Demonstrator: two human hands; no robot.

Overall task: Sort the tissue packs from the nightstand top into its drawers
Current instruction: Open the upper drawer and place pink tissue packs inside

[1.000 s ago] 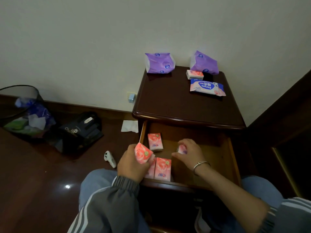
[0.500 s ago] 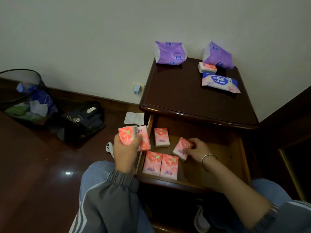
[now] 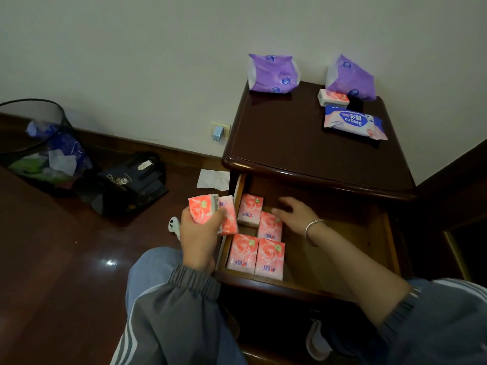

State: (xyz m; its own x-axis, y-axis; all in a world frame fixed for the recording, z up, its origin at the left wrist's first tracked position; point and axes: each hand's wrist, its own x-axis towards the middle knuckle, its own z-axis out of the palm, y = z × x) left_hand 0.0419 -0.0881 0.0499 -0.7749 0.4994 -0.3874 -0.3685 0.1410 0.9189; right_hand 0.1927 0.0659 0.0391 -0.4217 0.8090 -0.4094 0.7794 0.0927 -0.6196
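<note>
The dark wooden nightstand (image 3: 290, 143) has its top drawer (image 3: 379, 246) pulled out. Several pink rose-print tissue packs (image 3: 255, 252) lie flat at the drawer's left side. My left hand (image 3: 196, 233) hovers just left of the drawer and grips two more pink packs (image 3: 210, 210). Inside the drawer, my right hand (image 3: 295, 213) has its fingers spread, the fingertips at the edge of a pack (image 3: 270, 225). On the nightstand top remain two purple tissue packs (image 3: 272, 72) (image 3: 350, 79), a small pink pack (image 3: 333, 97) and a blue-pink wet-wipes pack (image 3: 353, 122).
A black mesh waste bin (image 3: 34, 143) with rubbish stands at the left wall. A black bag (image 3: 126, 183) lies on the dark wood floor, with a white paper (image 3: 213, 179) and a small white object (image 3: 174, 225) nearby. A charger (image 3: 217, 131) sits in the wall socket.
My right hand has laid its pink pack flat beside the others in the drawer and let go of it. My left hand has stayed left of the drawer with its packs.
</note>
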